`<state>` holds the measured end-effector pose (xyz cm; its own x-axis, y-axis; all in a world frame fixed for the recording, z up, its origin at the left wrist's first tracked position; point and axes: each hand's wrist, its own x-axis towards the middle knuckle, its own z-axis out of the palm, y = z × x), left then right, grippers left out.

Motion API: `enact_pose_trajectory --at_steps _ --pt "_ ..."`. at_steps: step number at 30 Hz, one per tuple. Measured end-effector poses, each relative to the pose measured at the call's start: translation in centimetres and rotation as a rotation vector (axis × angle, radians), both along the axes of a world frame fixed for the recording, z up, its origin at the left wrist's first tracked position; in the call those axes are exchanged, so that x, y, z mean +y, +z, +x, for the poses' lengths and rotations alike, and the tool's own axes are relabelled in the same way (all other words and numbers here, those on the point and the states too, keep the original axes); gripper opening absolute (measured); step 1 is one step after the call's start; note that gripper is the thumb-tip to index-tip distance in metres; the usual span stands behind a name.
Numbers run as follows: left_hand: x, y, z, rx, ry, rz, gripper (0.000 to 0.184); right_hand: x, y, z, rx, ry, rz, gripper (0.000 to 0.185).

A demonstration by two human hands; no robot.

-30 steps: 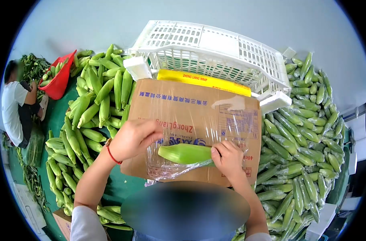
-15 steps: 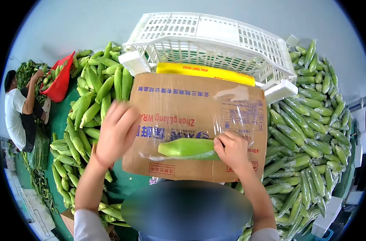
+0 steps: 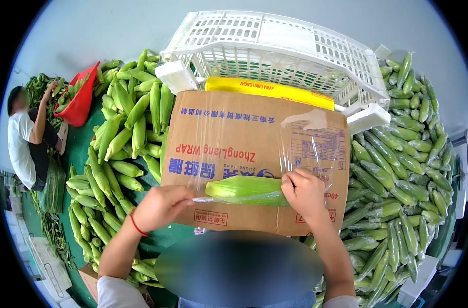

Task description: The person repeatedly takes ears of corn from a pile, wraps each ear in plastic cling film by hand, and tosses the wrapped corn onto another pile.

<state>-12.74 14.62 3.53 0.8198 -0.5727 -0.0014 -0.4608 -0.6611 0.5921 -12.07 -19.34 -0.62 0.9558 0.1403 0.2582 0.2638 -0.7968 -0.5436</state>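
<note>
An ear of corn [image 3: 247, 191] in its green husk lies crosswise near the front of a cardboard box [image 3: 275, 123]. Clear plastic wrap [image 3: 249, 172] stretches over the box from the roll side and under the corn. My left hand [image 3: 163, 206], with a red string at the wrist, pinches the wrap's left front corner, just left of the ear. At the other end, my right hand [image 3: 303, 191] is closed at the tip of the corn; its fingertips pinch the wrap there.
A yellow wrap roll [image 3: 270, 92] lies behind the box, before a white plastic crate [image 3: 275, 43]. Unwrapped corn [image 3: 121, 138] is heaped on the left, wrapped ears [image 3: 398, 185] on the right. A person [image 3: 26, 136] sits beside a red basket [image 3: 79, 97] at far left.
My left hand has come down from above the box's left side and taken hold of the wrap's corner. My right hand stays at the corn's right end. The view has shifted slightly.
</note>
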Motion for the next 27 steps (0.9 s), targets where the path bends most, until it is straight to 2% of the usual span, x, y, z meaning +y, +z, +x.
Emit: enact_pose_trajectory --at_steps 2,4,6,8,9,11,13,14,15,16,18,19,20,22,23,25,27 --pt "0.3 0.7 2.9 -0.154 -0.085 -0.087 0.011 -0.1 0.0 0.0 -0.024 0.020 -0.011 0.016" --pt "-2.2 2.1 6.3 -0.278 -0.106 -0.007 0.011 0.1 -0.3 -0.1 -0.053 0.027 -0.015 0.016" --pt "-5.9 0.0 8.3 -0.236 -0.167 -0.092 0.008 0.2 -0.5 -0.2 -0.091 0.026 -0.022 0.016" --pt "-8.6 -1.8 8.4 -0.112 -0.237 0.190 0.009 0.3 -0.4 0.0 -0.107 0.006 -0.015 0.019" --pt "-8.6 -2.3 7.8 -0.230 -0.189 0.173 0.011 0.4 -0.4 -0.2 -0.108 -0.010 -0.010 0.021" --pt "-8.5 -1.9 4.7 -0.112 -0.036 0.246 0.010 0.6 0.8 -0.6 0.174 -0.050 -0.158 0.024" --pt "-8.2 0.3 0.6 -0.109 -0.025 0.227 0.034 1.3 2.7 -1.1 0.403 -0.050 -0.255 0.027" --pt "-8.3 1.4 -1.5 0.034 -0.046 0.196 0.052 1.8 3.9 -1.9 0.500 -0.030 -0.284 0.028" --pt "-8.2 1.2 -3.3 -0.050 -0.059 0.177 0.059 2.0 4.2 -2.5 0.600 -0.005 -0.315 0.030" --pt "-8.1 1.0 -4.2 -0.140 -0.075 0.160 0.066 1.8 3.8 -2.8 0.543 -0.025 -0.194 0.030" --pt "-8.6 -0.2 -3.5 -0.119 -0.040 0.200 0.073 1.3 3.1 -3.3 0.415 -0.069 0.054 0.034" --pt "-9.0 -0.8 -2.7 -0.119 -0.018 0.219 0.076 0.8 2.7 -3.3 0.306 -0.040 0.101 0.042" --pt "-9.4 -1.0 -1.0 -0.122 0.021 0.233 0.079 0.9 2.8 -3.2 0.144 0.040 0.016 0.044" --pt "-10.6 -1.9 2.8 -0.346 0.124 0.280 0.069 0.9 4.1 -1.9 -0.192 0.197 -0.160 0.051" --pt "-11.1 -2.5 4.8 -0.371 0.162 0.194 0.059 1.4 4.3 -1.0 -0.243 0.281 -0.264 0.060" --pt "-12.0 -3.0 7.7 -0.416 0.223 0.020 0.039 1.2 2.5 0.8 -0.158 0.279 -0.401 0.062" --pt "-12.2 -2.4 6.8 -0.410 0.133 0.029 0.022 1.0 1.4 1.9 -0.153 0.287 -0.461 0.065"
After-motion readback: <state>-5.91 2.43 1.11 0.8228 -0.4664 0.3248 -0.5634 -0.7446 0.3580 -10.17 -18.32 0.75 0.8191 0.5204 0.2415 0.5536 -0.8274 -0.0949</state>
